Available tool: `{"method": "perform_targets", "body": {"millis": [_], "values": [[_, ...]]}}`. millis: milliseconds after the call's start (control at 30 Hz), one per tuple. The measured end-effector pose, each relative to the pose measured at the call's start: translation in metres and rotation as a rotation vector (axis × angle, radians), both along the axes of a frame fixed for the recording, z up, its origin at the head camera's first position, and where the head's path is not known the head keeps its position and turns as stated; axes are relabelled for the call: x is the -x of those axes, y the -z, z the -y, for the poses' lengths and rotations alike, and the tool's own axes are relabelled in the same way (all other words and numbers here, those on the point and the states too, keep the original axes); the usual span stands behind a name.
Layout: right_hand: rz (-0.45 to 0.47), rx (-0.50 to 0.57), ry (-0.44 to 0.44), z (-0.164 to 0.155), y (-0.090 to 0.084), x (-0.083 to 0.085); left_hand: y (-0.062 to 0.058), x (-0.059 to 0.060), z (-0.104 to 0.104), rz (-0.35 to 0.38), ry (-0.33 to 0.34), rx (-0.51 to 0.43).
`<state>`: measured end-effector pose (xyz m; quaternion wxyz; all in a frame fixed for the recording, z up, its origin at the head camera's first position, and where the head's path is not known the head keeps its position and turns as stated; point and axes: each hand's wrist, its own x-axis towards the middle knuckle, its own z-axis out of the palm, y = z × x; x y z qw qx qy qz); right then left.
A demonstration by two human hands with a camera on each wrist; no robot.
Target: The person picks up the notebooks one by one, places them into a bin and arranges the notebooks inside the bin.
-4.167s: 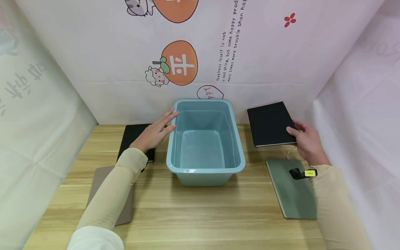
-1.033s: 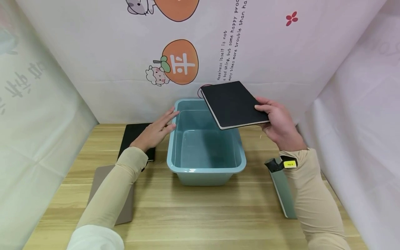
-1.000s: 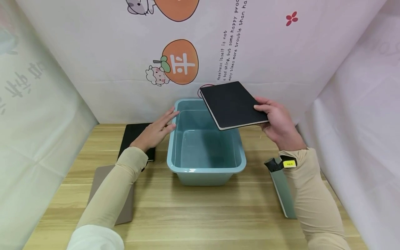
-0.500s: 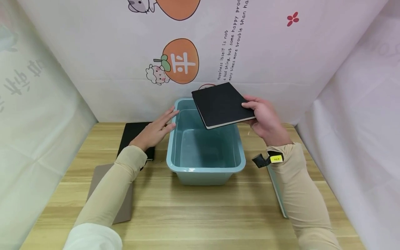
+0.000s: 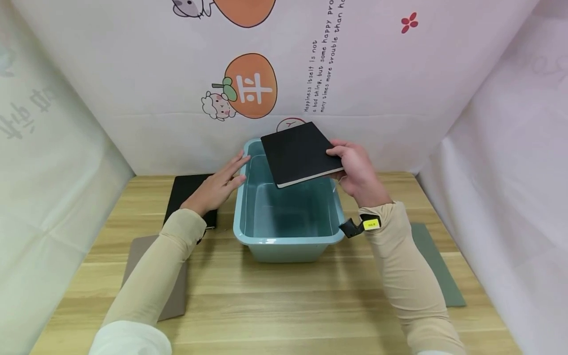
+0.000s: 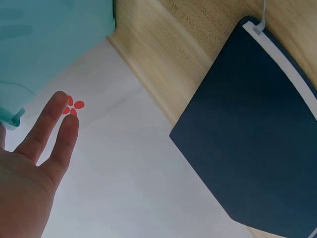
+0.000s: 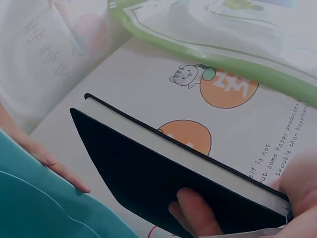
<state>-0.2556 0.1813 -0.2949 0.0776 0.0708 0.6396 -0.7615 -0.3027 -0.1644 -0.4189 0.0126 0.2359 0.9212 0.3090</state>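
A black notebook (image 5: 299, 153) is held by my right hand (image 5: 357, 170), thumb on top and fingers underneath, as the right wrist view shows. It hangs tilted over the far part of a blue plastic basin (image 5: 288, 240), whose visible floor holds nothing. My left hand (image 5: 215, 190) has its fingers spread and extended at the basin's left rim; in the left wrist view two fingers (image 6: 62, 144) stand straight. Partly under that hand and forearm lies another black notebook (image 5: 184, 195) on the table.
A grey-brown notebook (image 5: 175, 296) lies under my left forearm. To the right, a green notebook (image 5: 437, 266) is partly covered by my right forearm. White printed cloth (image 5: 377, 74) rises behind and on both sides of the wooden table (image 5: 266, 315).
My right hand has carried the black notebook from the table's right side leftward over the basin, and it keeps drifting left. The left hand stays at the rim. The head view shifts slightly.
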Motion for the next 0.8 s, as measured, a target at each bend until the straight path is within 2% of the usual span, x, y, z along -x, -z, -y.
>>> {"method": "perform_targets", "body": {"millis": [800], "values": [[0.014,-0.095,-0.025,0.026,0.014,0.003,-0.003,-0.003,-0.001,0.0,0.0,0.009]]}}
